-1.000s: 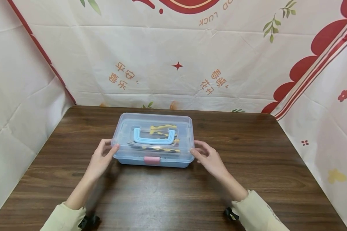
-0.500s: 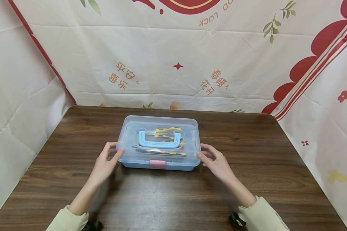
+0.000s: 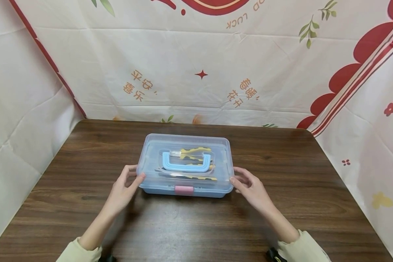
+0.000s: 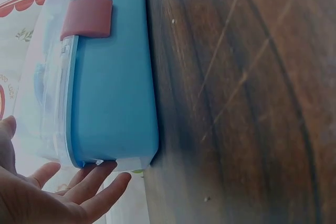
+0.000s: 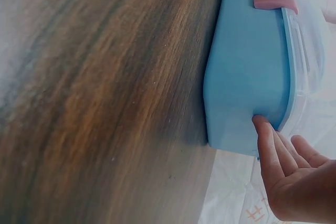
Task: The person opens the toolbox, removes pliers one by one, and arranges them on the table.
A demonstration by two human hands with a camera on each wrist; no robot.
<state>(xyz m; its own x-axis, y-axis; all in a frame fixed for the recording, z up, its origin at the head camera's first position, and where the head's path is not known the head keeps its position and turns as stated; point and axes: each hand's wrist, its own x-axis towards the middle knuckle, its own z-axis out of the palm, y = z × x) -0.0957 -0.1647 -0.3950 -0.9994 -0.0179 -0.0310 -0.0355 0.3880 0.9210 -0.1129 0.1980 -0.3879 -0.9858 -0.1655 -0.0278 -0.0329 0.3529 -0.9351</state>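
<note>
A light blue box [image 3: 150,191] with a clear closed lid [image 3: 190,139] rests on the wooden table. Its blue handle [image 3: 186,168] lies flat, and a pink latch [image 3: 184,190] is at the front. Through the lid show yellow-and-black patterned items [image 3: 196,177]. My left hand [image 3: 122,189] holds the box's left end, thumb on the lid's corner, fingers [image 4: 92,182] against the end wall under the rim. My right hand [image 3: 255,193] holds the right end likewise, its fingers [image 5: 270,150] touching the blue end wall [image 5: 233,129]. Some fingertips are hidden.
The brown wooden table [image 3: 298,174] extends around the box on all sides. Behind it hangs a white printed cloth [image 3: 183,54], with more cloth at the left [image 3: 23,109] and right. Dark devices sit at both wrists, partly cut off by the frame.
Box and both hands have shifted right and a little nearer the person. The lid has stayed closed, and each hand has kept its hold at its end.
</note>
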